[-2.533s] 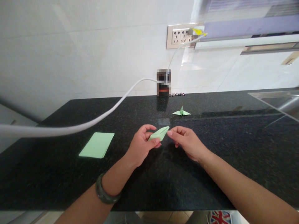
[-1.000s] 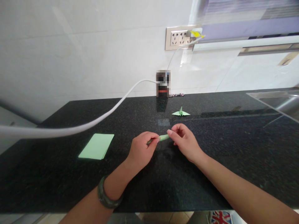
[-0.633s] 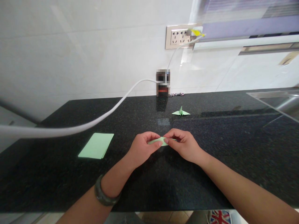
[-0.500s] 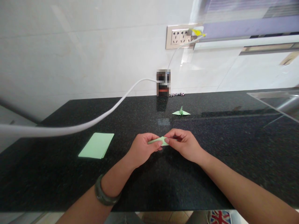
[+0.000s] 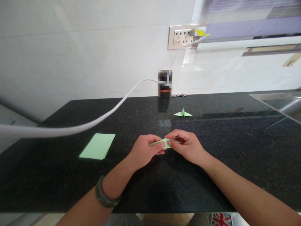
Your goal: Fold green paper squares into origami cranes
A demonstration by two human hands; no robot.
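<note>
Folded green paper runs side to side, its middle peak pointing away, left hand and right hand nearly meeting, both pinched on it!

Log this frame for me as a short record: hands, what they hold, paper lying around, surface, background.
Left hand: pinching the folded green paper; dark bracelet on that forearm
Right hand: pinching the same piece, thumb tips close together
Loose paper: green sheets, flat, left of the left hand
Finished-looking fold: green paper bird, beyond the hands
Surface: dark speckled counter; metal sink at right
Background: pale wall, socket panel
Unclear: pixelated object by the wall
</note>
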